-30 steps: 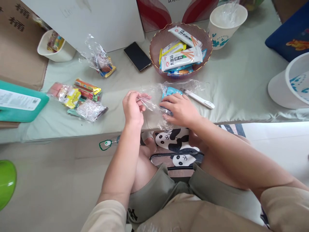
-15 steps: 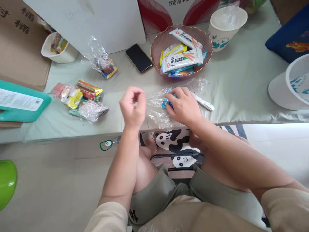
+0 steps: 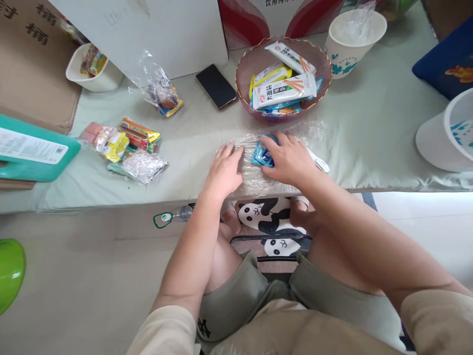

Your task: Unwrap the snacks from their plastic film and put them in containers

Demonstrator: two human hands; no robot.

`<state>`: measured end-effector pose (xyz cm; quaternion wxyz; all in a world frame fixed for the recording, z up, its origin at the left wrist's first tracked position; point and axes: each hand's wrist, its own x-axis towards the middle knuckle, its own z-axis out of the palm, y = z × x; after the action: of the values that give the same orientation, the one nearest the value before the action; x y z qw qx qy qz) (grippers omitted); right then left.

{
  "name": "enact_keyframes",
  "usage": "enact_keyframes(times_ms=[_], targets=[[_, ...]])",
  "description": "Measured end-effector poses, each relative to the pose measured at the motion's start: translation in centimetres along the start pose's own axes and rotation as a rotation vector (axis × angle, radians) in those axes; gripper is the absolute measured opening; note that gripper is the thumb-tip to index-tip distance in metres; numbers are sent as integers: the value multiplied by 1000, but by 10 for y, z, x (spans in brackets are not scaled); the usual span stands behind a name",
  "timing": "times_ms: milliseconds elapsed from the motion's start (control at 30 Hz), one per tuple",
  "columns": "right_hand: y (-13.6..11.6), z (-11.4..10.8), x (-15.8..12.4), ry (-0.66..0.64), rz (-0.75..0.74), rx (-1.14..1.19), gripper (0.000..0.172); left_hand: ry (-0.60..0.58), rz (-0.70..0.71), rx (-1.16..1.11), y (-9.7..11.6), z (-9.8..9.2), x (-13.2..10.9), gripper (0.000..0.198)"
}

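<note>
A sheet of clear plastic wrap [image 3: 254, 185] lies crinkled on the cloth-covered table near its front edge. On it are a blue snack packet [image 3: 261, 154] and, partly hidden under my right hand, a white stick-like object [image 3: 320, 163] whose kind I cannot make out. My right hand [image 3: 290, 160] grips the blue packet from the right, thumb and forefinger at its edges, pressing it on the wrap. Flat on the wrap's left side rests my left hand [image 3: 224, 170], fingers apart, holding nothing.
Behind the wrap stands a pink glass bowl [image 3: 244, 79] of snack packets, beside a phone [image 3: 217, 86]. Wrapped snacks [image 3: 127, 148] and a plastic-bagged bundle [image 3: 164, 98] lie left. Paper cups [image 3: 343, 64] and a white bucket [image 3: 434, 140] stand right. Boxes [image 3: 177, 39] line the back.
My left hand has come down from a closed, raised pose to lie on the wrap, moving right and opening. My right hand stays on the blue packet. The view has shifted slightly.
</note>
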<state>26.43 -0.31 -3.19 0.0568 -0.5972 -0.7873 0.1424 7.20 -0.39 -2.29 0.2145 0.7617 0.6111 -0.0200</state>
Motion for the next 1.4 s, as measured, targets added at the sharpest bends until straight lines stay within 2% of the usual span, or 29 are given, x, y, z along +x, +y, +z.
enact_keyframes(times_ms=[67, 167, 300, 400, 500, 633, 700, 833, 967, 1133, 1200, 1300, 1400], targets=[[2, 0, 1, 6, -22, 16, 73, -31, -22, 9, 4, -1, -1, 79], [5, 1, 2, 18, -47, 45, 74, -23, -47, -14, 11, 1, -2, 67], [7, 3, 3, 44, -56, 67, 74, 97, -76, -69, 19, 7, -1, 41], [9, 7, 3, 69, -97, 102, 76, 200, -3, -132, 21, 11, 2, 29], [12, 11, 2, 102, -144, 158, 78, 232, 108, -244, 19, 14, 5, 33], [23, 11, 1, 145, -150, 328, 75, 201, 246, -400, 15, 16, 8, 50], [31, 7, -1, 188, -142, 421, 71, 181, 261, -431, 15, 16, 8, 53], [43, -8, -12, 232, -51, 546, 66, 83, 184, -308, 18, 15, 6, 51], [48, -24, -28, 162, 119, 553, 66, -30, 108, -121, 20, 13, 3, 57], [63, -33, -39, 132, 281, 530, 65, -40, 34, -65, 20, 9, 3, 60], [70, -33, -40, 139, 311, 630, 62, -38, 17, -57, 19, 8, 4, 62], [78, -34, -40, 174, 346, 905, 59, -36, 7, -49, 18, 8, 6, 64], [86, -36, -42, 279, 383, 1101, 61, -34, -4, -41, 17, 7, 6, 65]])
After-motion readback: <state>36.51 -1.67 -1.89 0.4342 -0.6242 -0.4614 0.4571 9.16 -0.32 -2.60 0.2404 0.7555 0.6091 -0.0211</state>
